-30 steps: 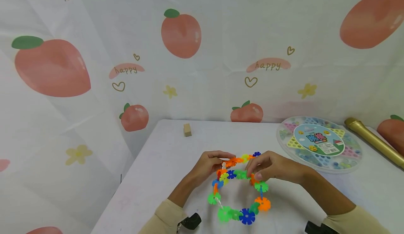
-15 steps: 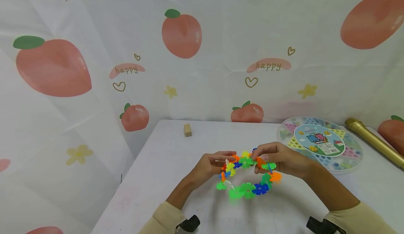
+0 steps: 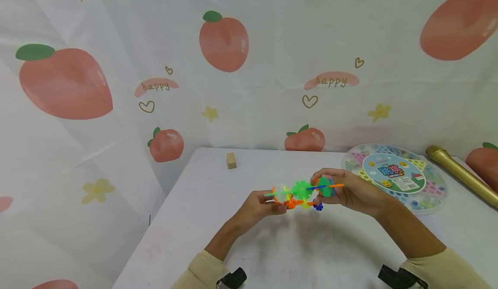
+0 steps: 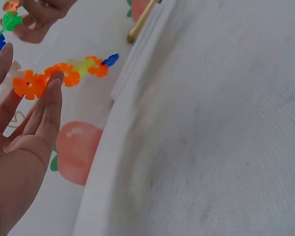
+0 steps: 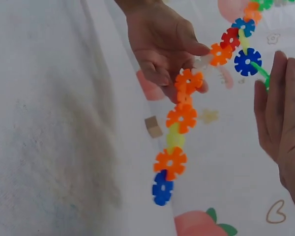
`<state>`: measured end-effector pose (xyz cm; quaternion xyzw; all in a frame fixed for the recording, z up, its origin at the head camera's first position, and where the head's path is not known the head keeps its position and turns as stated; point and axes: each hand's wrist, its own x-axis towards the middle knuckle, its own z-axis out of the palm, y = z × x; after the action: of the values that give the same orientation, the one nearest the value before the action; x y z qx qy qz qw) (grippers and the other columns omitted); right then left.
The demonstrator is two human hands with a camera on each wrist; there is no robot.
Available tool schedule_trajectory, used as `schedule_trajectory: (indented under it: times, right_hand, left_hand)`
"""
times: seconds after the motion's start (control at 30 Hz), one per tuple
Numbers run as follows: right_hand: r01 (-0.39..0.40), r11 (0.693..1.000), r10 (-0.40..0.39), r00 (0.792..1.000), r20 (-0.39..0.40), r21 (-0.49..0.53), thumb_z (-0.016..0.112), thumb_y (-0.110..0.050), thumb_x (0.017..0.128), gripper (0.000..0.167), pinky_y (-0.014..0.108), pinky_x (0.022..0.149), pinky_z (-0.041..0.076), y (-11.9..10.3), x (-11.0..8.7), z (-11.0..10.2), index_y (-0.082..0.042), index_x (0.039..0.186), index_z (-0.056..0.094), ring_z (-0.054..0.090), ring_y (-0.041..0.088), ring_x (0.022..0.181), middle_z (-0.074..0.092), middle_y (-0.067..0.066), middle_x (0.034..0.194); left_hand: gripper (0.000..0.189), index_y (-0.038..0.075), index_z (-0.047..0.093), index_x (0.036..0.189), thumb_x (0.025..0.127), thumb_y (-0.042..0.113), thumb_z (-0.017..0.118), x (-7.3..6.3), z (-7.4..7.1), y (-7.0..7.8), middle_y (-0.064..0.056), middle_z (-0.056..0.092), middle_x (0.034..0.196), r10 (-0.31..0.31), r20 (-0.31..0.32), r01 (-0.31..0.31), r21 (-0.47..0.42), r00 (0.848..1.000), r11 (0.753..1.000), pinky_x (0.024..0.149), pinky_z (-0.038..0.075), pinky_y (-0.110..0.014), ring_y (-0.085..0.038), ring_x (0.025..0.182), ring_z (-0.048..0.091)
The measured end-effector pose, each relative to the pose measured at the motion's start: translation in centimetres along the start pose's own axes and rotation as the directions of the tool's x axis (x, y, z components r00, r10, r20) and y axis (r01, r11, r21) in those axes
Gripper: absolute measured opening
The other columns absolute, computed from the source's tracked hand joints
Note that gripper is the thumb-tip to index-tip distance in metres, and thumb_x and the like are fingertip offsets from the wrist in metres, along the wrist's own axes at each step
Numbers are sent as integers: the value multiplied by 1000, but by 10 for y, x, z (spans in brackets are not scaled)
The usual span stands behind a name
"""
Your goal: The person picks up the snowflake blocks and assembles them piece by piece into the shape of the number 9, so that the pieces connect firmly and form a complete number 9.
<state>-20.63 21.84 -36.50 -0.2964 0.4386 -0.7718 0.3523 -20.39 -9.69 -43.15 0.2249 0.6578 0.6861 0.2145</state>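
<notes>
Plastic snowflake discs (image 3: 301, 190) in green, orange, blue, yellow, red and white are linked into a ring, held up over the white table. The ring is tipped nearly edge-on in the head view. My left hand (image 3: 258, 209) pinches its left side between thumb and fingers, at the orange discs (image 4: 29, 84). On the right side, my right hand (image 3: 350, 194) holds the ring near a green disc, fingers behind it. A loose tail of discs (image 5: 174, 137), orange and yellow with a blue disc (image 5: 162, 188) at its end, hangs from beside the left hand.
At the back right of the table (image 3: 186, 237) lies a round clear game case (image 3: 393, 172) with a printed label. A gold microphone (image 3: 463, 174) lies beside it. One small wooden block (image 3: 231, 161) stands at the back left. Behind hangs a peach-print cloth (image 3: 264, 107).
The ring's near side has swung up, from hanging low to nearly edge-on. My right hand has risen and shifted right; my left hand has turned, its thumb now showing below the discs.
</notes>
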Motion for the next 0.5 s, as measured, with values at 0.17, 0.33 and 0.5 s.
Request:
schedule_trajectory:
  times: [0.17, 0.33, 0.5]
  right_hand:
    - [64, 997, -62, 997, -44, 39, 19, -3, 116, 52, 40, 106, 53, -4, 0, -2, 1, 135, 67, 74, 33, 118, 70, 14, 136]
    - [84, 996, -82, 989, -122, 12, 21, -25, 119, 48, 35, 102, 57, -7, -1, -1, -6, 139, 61, 75, 30, 116, 67, 13, 134]
    - [69, 994, -88, 965, -248, -83, 29, -36, 118, 46, 33, 99, 59, -5, -2, 1, -9, 154, 36, 75, 27, 114, 63, 8, 136]
  left_hand:
    - [43, -2, 69, 134, 99, 23, 77, -1, 4, 3, -15, 74, 130, -19, 19, 20, -55, 1000, 998, 100, 59, -38, -34, 118, 73]
    - [41, -1, 67, 136, 104, 23, 71, -1, 9, 4, -15, 74, 129, -37, 12, 38, -54, 999, 998, 98, 60, -37, -25, 111, 76]
    - [45, 2, 65, 140, 106, 32, 67, -1, 13, 6, -12, 78, 121, -67, -13, 67, 25, 998, 997, 94, 62, -35, -26, 106, 78]
